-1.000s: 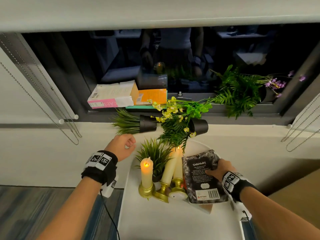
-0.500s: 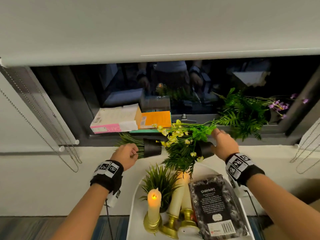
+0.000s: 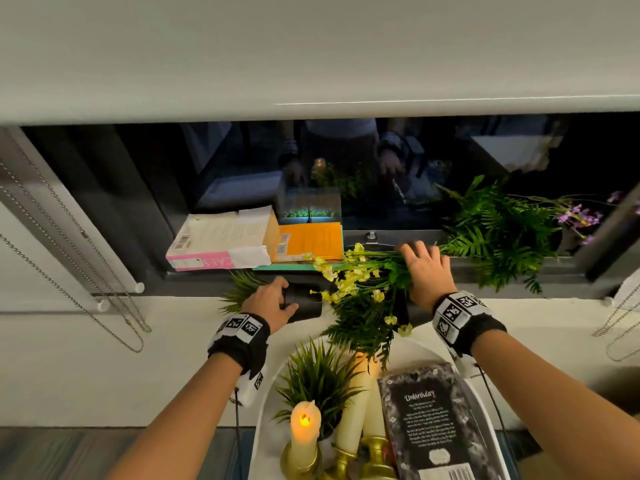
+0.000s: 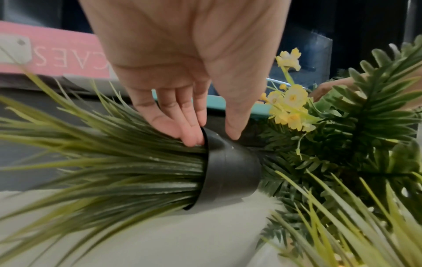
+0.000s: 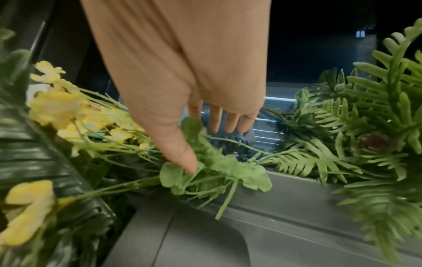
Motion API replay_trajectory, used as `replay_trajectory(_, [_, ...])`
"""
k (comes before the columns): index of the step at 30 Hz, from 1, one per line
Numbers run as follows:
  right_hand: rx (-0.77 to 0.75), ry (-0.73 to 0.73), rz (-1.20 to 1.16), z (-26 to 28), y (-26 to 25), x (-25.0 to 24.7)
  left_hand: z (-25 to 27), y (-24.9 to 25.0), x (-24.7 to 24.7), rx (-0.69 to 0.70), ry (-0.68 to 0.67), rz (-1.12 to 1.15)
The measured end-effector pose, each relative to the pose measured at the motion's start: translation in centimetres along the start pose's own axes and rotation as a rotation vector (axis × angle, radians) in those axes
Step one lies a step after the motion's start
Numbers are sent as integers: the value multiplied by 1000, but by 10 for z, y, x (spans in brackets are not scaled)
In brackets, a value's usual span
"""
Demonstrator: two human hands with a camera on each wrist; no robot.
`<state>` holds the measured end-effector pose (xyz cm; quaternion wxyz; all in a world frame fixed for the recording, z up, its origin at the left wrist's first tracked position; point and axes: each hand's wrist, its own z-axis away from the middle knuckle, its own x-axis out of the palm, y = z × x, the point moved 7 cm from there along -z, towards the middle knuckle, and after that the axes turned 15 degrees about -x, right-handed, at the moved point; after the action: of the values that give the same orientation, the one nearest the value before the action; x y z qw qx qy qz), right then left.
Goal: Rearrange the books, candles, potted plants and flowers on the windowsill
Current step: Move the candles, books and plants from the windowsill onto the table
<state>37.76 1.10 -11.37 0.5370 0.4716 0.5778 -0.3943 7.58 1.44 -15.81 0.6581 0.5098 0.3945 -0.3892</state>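
The left hand (image 3: pixel 268 303), a loose fist clear of everything one second ago, now holds the tipped-over black plastic pot of spiky green grass (image 3: pixel 302 302) by its rim at its 9 o'clock end. The right hand (image 3: pixel 425 271) has left the black paperback book (image 3: pixel 434 424) on the white tray (image 3: pixel 266 420) and now rests on the yellow artificial flower sprigs (image 3: pixel 349 275), toward 1 o'clock.
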Motion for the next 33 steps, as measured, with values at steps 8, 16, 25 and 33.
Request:
replay_trajectory(8, [-22,-156,153,-13,16,23,-10,5,6,28,38,9])
replay_trajectory(16, [-84,-41,139,-29,15,6,-15,2,10,29,39,19])
replay_trajectory(25, [-96,173,-23,-37,16,-21,-10,3,7,38,73,42])
replay_trajectory(33, [-103,464,-147,-38,11,-76,-3,8,4,51,94,6])
